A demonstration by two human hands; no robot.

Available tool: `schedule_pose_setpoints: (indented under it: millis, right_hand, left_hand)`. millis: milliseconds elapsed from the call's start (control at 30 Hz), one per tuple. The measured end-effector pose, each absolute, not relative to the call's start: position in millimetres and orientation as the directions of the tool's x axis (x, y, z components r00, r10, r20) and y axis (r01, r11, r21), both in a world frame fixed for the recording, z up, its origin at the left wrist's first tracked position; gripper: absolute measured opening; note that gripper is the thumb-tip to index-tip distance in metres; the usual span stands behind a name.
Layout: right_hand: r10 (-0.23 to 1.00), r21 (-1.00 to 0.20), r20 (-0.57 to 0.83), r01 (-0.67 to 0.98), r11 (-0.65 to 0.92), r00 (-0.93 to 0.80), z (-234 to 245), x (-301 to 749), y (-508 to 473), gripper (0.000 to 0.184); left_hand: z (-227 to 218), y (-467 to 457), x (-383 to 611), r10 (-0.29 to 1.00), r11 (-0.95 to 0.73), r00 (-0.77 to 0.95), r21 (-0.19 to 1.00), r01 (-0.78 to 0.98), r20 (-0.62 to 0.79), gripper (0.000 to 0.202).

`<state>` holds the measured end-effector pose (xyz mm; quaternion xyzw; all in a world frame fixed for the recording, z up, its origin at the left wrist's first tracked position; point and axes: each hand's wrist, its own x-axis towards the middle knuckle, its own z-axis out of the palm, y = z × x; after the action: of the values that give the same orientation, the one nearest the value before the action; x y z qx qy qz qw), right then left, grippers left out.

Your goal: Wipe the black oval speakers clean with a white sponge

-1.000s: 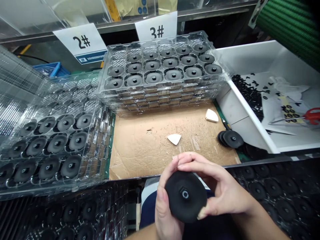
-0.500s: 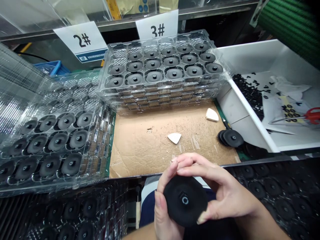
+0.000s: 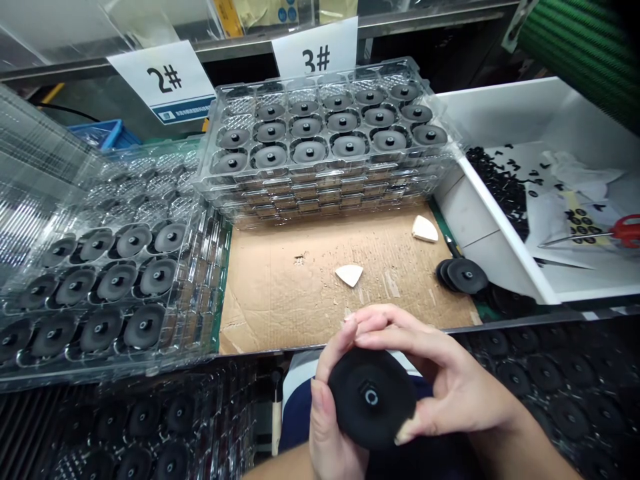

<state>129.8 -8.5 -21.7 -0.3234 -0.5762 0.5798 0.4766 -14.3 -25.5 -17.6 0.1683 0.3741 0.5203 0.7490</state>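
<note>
Between my two hands is a round black disc [image 3: 350, 407] with a raised hub that bears a light ring mark. My left hand [image 3: 333, 420] grips its left edge, thumb at the side and fingers curled behind. Around the upper and right edge wraps my right hand [image 3: 445, 380], its thumb pressed on the lower right rim. The fingertips of both hands meet above the disc. A white wedge-shaped piece [image 3: 349, 275] lies on the cardboard [image 3: 280, 300] just beyond my hands, and a second white piece [image 3: 425, 229] lies farther right.
Stacked clear trays [image 3: 320, 180] of similar discs stand behind the cardboard, with more trays [image 3: 165, 320] at left. Several loose discs [image 3: 465, 275] lie by the white bin [image 3: 505, 233], which holds small black parts [image 3: 495, 187], red-handled scissors [image 3: 625, 231] and tweezers [image 3: 565, 263].
Both hands keep their hold on the disc, which has tilted very slightly, its hub shifting a little up. Nothing else has visibly moved.
</note>
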Motion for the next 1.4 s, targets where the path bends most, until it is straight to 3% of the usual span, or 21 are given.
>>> schedule_pose_setpoints:
  millis: [267, 433, 533, 633, 733, 800, 867, 933, 1000, 1100, 1233, 1400]
  right_hand:
    - [0.949, -0.994, 0.059, -0.102, 0.029, -0.309, -29.9, 144.0, -11.4, 0.06]
    - [0.934, -0.999, -0.027, -0.008, -0.032, -0.357, -35.6, 162.4, -17.2, 0.06]
    - [0.889, -0.993, -0.111, 0.073, -0.088, -0.445, -39.0, 165.3, -15.4, 0.059]
    - [0.805, -0.988, -0.155, 0.082, -0.132, -0.573, -39.9, 159.3, -8.5, 0.059]
    - [0.735, -0.991, -0.121, 0.038, -0.129, -0.667, -35.8, 148.2, 0.2, 0.06]
    - [0.707, -0.992, -0.118, 0.058, -0.109, -0.697, -32.7, 142.4, 5.8, 0.057]
    - [0.742, -0.984, -0.141, 0.174, -0.033, -0.656, -34.4, 140.5, 12.0, 0.049]
    - [0.882, -0.914, -0.159, 0.404, 0.038, -0.443, -45.6, 142.5, 20.3, 0.04]
    - [0.984, -0.791, -0.114, 0.611, -0.007, -0.136, -66.6, 145.6, 30.5, 0.037]
    - [0.993, -0.694, -0.048, 0.712, -0.112, 0.109, -104.9, 142.6, 42.8, 0.036]
    - [0.993, -0.67, 0.047, 0.741, -0.05, 0.109, -135.2, 121.4, 40.3, 0.03]
    - [0.995, -0.665, 0.085, 0.741, 0.098, -0.056, -130.7, 113.1, 45.0, 0.029]
  left_hand:
    - [-28.0, -15.0, -15.1, 0.884, 0.456, 0.398, 0.631, -0.628, -0.244, 0.048]
    - [-41.8, -6.3, -24.8, 0.777, 0.592, 0.513, 0.701, -0.397, -0.365, 0.039]
    - [-49.5, -2.4, -34.8, 0.531, 0.814, 0.699, 0.517, -0.265, -0.478, 0.047]
    - [-55.5, -1.1, -47.0, 0.271, 0.936, 0.862, 0.326, -0.132, -0.429, 0.058]
    - [-60.2, -1.0, -57.5, 0.207, 0.962, 0.9, 0.246, -0.117, -0.384, 0.057]
    - [-63.2, -1.2, -62.4, 0.214, 0.972, 0.912, 0.167, -0.164, -0.35, 0.061]
    - [-66.4, -1.0, -66.6, 0.301, 0.954, 0.89, 0.1, -0.284, -0.344, 0.059]
    - [-69.7, 0.8, -71.6, 0.453, 0.886, 0.802, 0.101, -0.452, -0.389, 0.048]
    - [-73.1, 4.2, -78.0, 0.596, 0.786, 0.665, 0.157, -0.598, -0.45, 0.042]
    - [-77.5, 10.3, -88.7, 0.705, 0.666, 0.486, 0.246, -0.704, -0.516, 0.046]
    - [-77.8, 14.0, -99.4, 0.777, 0.57, 0.364, 0.327, -0.754, -0.514, 0.045]
    - [-69.4, 15.9, -105.9, 0.804, 0.496, 0.283, 0.327, -0.804, -0.523, 0.056]
